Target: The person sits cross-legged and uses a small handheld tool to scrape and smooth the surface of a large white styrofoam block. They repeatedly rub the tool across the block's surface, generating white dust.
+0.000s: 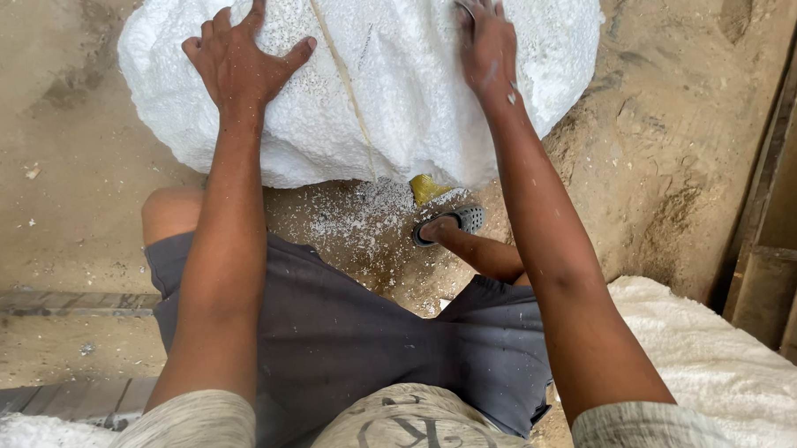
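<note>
Sandy floor [80,200] under top-cropped white foam block [394,100]; left hand [238,66] splayed flat, right hand [488,49] fingers curled, perhaps around something hidden.

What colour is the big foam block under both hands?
White foam block, with a thin tan line down it; head view.

The big white block [385,83] looks like foam, matt and coarsely grained, with crumbs [363,216] scattered on the dusty, packed-earth floor [670,153]. Rough wooden boards [788,263] stand beside it. The sandal [456,222] is perhaps rubber.
</note>
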`<control>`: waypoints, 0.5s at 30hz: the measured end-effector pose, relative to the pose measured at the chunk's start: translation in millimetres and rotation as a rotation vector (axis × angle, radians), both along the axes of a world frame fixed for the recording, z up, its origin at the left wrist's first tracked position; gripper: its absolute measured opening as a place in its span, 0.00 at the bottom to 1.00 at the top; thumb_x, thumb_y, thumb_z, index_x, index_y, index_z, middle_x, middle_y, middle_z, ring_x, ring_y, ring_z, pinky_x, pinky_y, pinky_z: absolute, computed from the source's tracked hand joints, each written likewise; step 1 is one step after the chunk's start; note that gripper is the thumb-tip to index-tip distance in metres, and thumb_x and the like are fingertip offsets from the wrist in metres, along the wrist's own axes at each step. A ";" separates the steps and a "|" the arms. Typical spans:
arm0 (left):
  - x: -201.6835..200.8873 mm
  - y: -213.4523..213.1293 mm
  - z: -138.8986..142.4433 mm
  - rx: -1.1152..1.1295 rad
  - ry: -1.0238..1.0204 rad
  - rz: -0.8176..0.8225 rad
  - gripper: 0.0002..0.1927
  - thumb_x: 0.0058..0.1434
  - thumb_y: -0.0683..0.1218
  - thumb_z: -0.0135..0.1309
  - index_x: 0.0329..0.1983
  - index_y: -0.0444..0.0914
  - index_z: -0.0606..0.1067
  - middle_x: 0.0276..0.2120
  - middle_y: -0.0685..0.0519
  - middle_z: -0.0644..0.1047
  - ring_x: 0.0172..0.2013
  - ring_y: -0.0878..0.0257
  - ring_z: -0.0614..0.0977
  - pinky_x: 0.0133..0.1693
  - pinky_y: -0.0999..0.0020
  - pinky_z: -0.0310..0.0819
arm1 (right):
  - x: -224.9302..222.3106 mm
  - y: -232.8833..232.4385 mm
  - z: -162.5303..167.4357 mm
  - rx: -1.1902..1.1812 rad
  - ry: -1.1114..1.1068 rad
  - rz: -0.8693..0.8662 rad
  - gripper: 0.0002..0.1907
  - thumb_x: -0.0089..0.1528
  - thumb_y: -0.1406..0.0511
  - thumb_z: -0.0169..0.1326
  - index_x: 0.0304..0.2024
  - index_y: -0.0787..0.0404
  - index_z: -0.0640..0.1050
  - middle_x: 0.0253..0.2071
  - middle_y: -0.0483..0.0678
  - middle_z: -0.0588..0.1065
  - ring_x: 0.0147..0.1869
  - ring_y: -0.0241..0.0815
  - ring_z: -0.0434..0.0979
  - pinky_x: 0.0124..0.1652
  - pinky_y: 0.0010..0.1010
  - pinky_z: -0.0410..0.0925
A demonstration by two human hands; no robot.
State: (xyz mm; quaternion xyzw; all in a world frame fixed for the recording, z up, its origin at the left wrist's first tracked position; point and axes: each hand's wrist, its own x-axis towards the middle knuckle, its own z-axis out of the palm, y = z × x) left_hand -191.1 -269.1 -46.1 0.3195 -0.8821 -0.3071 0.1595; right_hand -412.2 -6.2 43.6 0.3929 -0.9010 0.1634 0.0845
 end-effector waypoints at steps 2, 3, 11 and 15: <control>-0.5 1.7 -2.3 -0.062 0.078 -0.015 0.47 0.50 0.74 0.70 0.67 0.46 0.75 0.52 0.38 0.75 0.52 0.46 0.72 0.51 0.49 0.53 | -6.7 -18.5 6.2 0.200 -0.146 -0.170 0.16 0.71 0.69 0.46 0.59 0.61 0.77 0.63 0.57 0.74 0.70 0.60 0.69 0.69 0.45 0.59; -1.1 1.7 -4.0 -0.092 0.122 -0.029 0.47 0.50 0.74 0.71 0.66 0.45 0.76 0.52 0.38 0.76 0.53 0.46 0.72 0.50 0.49 0.53 | -7.2 -23.5 10.7 0.300 -0.216 -0.261 0.17 0.70 0.69 0.45 0.60 0.59 0.76 0.62 0.57 0.74 0.69 0.60 0.70 0.68 0.44 0.61; 0.2 5.4 -8.0 -0.063 0.100 0.040 0.39 0.54 0.73 0.70 0.57 0.41 0.81 0.54 0.39 0.74 0.53 0.44 0.70 0.53 0.47 0.52 | 48.6 53.4 11.3 0.077 -0.190 0.018 0.18 0.73 0.67 0.45 0.64 0.63 0.74 0.69 0.57 0.67 0.76 0.58 0.58 0.72 0.46 0.49; 2.0 7.1 -6.5 -0.095 0.157 0.019 0.39 0.54 0.71 0.71 0.57 0.39 0.81 0.55 0.39 0.73 0.51 0.44 0.69 0.52 0.46 0.51 | 16.0 28.9 -10.2 0.026 -0.026 0.052 0.14 0.72 0.68 0.49 0.60 0.63 0.77 0.66 0.62 0.70 0.72 0.63 0.63 0.68 0.51 0.54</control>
